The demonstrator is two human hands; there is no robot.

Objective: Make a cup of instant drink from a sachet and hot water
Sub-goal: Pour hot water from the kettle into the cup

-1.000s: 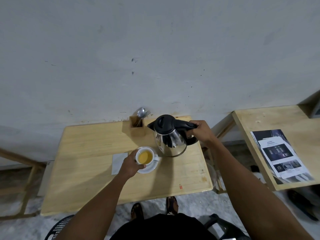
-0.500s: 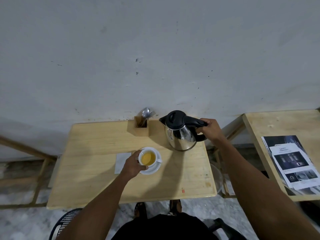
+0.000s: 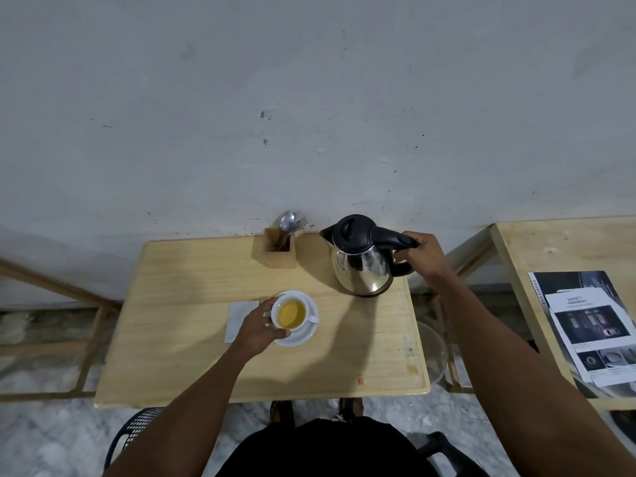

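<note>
The kettle (image 3: pixel 363 266) has a glossy, mirror-like steel body with a matt black plastic lid and handle. The cup (image 3: pixel 292 313) and saucer (image 3: pixel 303 337) look like smooth white glazed ceramic. The surface (image 3: pixel 179 339) is pale, matt bare wood, as is the cutlery holder (image 3: pixel 275 258).

White printed leaflet (image 3: pixel 597 335) on the right-hand pale wooden surface (image 3: pixel 564 246), headed "SAFETY" in dark capitals, smaller print beneath too small to read, dark booklet (image 3: pixel 571 282) under it with white spine lettering, illegible
</note>
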